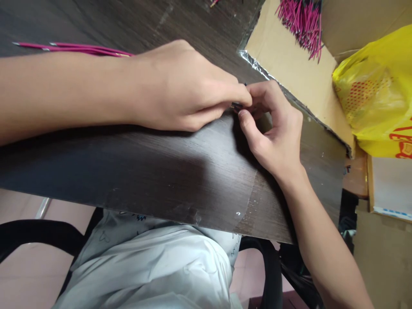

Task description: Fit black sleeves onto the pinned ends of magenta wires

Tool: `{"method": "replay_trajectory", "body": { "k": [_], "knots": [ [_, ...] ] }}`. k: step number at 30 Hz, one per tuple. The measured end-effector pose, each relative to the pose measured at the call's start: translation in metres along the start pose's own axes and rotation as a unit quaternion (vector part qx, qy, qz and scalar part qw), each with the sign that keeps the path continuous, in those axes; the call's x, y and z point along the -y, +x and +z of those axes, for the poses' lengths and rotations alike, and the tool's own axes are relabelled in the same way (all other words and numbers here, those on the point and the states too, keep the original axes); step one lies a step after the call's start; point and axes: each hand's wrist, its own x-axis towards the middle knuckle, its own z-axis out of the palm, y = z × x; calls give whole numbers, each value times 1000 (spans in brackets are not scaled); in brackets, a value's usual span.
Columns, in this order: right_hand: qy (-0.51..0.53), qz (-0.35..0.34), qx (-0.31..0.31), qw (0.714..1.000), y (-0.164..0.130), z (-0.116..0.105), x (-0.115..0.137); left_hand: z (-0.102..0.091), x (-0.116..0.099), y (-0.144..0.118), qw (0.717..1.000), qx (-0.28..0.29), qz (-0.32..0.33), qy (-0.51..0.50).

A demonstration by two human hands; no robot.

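Observation:
My left hand [193, 90] reaches in from the left above the dark wood-grain table [180, 171], its fingers closed in a pinch. Between its fingertips and those of my right hand [278, 124] a small dark piece [237, 105] shows, mostly covered by the fingers, so its kind is unclear. The thumb and curled fingers of my right hand close on the same spot from the right. Several magenta wires [77, 47] with bare or metal-tipped ends lie beyond my left forearm, which hides part of them.
At the upper right, a cardboard piece [267, 38] with a worn, taped edge carries a thick bunch of magenta wires [304, 25]. A yellow plastic bag [380, 90] bulges beside it. Black chair armrests [41, 234] stand below the table's front edge.

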Motion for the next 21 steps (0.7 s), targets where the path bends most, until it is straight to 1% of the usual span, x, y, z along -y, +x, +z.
{"method": "replay_trajectory", "body": {
  "k": [6, 10, 15, 21],
  "knots": [
    [-5, -2, -1, 1000, 0, 0, -1, -1, -1, -1, 999, -22, 24, 13],
    [-3, -3, -5, 1000, 0, 0, -2, 0, -1, -1, 1000, -14, 10, 8],
    [1, -12, -10, 1000, 0, 0, -1, 1, 1, -1, 1000, -21, 11, -3],
    [2, -10, -9, 1000, 0, 0, -2, -2, -3, 0, 1000, 3, -18, -13]
  ]
}}
